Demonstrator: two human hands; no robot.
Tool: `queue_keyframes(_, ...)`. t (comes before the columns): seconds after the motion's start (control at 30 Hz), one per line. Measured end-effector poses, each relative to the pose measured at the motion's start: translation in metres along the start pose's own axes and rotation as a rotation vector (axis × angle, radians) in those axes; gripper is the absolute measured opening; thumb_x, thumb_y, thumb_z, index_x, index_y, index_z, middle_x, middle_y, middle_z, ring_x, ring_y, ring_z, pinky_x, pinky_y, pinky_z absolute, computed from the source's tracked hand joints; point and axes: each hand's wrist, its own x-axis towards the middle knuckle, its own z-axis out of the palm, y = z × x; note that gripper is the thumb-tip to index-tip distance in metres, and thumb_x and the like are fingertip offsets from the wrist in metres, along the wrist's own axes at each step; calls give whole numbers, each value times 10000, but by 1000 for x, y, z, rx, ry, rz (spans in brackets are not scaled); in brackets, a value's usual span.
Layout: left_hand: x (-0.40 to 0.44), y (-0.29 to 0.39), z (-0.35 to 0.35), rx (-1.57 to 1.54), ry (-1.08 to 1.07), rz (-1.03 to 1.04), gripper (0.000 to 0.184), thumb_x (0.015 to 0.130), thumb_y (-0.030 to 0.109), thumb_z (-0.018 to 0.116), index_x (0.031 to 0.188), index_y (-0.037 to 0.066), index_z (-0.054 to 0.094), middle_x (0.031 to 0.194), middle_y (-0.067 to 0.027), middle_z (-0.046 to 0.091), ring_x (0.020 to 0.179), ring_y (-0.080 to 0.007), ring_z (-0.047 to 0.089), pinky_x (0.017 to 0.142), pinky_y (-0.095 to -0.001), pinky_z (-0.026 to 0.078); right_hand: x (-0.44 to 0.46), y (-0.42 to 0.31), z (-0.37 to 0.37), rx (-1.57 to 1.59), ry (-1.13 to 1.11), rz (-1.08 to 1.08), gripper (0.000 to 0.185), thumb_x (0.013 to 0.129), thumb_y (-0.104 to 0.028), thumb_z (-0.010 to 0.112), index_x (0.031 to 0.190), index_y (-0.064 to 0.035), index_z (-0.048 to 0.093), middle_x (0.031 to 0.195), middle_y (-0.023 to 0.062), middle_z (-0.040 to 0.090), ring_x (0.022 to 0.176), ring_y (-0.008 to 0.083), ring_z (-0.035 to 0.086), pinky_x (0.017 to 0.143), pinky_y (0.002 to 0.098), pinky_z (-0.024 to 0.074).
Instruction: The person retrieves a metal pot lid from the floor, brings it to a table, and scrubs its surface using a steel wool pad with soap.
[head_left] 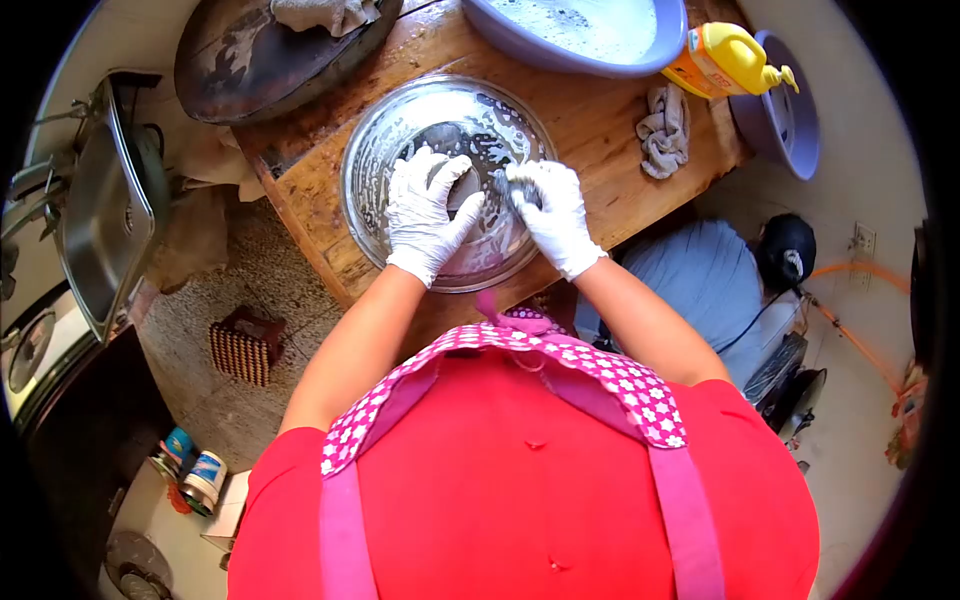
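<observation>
A large round shiny metal pan or lid (490, 110), covered in white suds, lies on the wooden table. My left hand (425, 215), in a white glove, is on its left half. The fingers and thumb curve around a small round metal piece (463, 188) near the middle; I cannot tell whether this is a knob or a separate dish. My right hand (552, 212), also gloved, grips a dark grey scouring pad (510, 186) against the soapy surface on the right. Part of the pad is hidden under the fingers.
Behind the metal piece stands a purple basin (580, 68) of sudsy water. A yellow bottle (728, 60), a crumpled rag (664, 132) and another purple basin (790, 130) are at right. A dark round board (270, 60) sits at the table's (310, 200) back left.
</observation>
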Motion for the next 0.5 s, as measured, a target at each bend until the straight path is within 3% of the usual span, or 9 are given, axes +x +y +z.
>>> queue_keyframes(0.07, 1, 2, 0, 29, 7, -6, 498, 741, 263, 750, 1205, 182, 590, 1167, -109, 555, 1191, -373, 492, 1060, -519, 331, 34, 19, 10, -134, 84, -87, 187, 773, -156, 684, 959, -137, 699, 862, 101, 642, 847, 314, 590, 776, 425, 448)
queue_keyframes(0.17, 2, 1, 0, 33, -21, -35, 508, 735, 271, 751, 1211, 187, 595, 1175, -106, 545, 1190, -371, 495, 1051, -516, 349, 118, 6, 29, -201, -136, -210, 188, 811, -276, 640, 790, -104, 711, 779, 180, 644, 756, 370, 615, 680, 486, 484)
queue_keyframes(0.23, 1, 1, 1, 66, 6, -41, 489, 739, 288, 743, 1198, 189, 605, 1184, -111, 539, 1191, -370, 492, 1035, -499, 371, 153, -23, 49, -221, -305, -329, 147, 787, -229, 645, 778, -102, 717, 785, 188, 650, 742, 371, 643, 705, 463, 517)
queue_keyframes(0.33, 5, 6, -6, 54, -54, -79, 466, 754, 324, 728, 1190, 207, 613, 1188, -124, 534, 1158, -366, 489, 1024, -484, 378, 164, -33, 73, -231, -338, -440, 137, 785, -196, 632, 790, -91, 719, 787, 204, 649, 782, 368, 656, 723, 450, 525)
queue_keyframes(0.4, 4, 5, -6, 44, -61, -84, 470, 755, 331, 728, 1194, 208, 613, 1195, -125, 530, 1156, -364, 485, 1026, -485, 373, 163, -22, 53, -307, -463, -473, 140, 787, -181, 612, 777, -82, 710, 825, 209, 656, 796, 376, 649, 724, 463, 519)
queue_keyframes(0.47, 3, 3, -5, 54, -70, -70, 485, 760, 349, 725, 1211, 215, 607, 1211, -128, 520, 1179, -361, 471, 1037, -488, 362, 142, 12, 12, -346, -369, -498, 128, 799, -115, 591, 702, -90, 670, 787, 170, 614, 765, 374, 582, 718, 470, 474)
queue_keyframes(0.5, 2, 1, -3, 44, -57, -56, 496, 762, 351, 724, 1224, 221, 599, 1219, -131, 514, 1188, -361, 466, 1047, -490, 354, 126, 24, -6, -317, -364, -402, 108, 784, -68, 605, 693, -98, 656, 746, 163, 587, 775, 360, 567, 720, 463, 459)
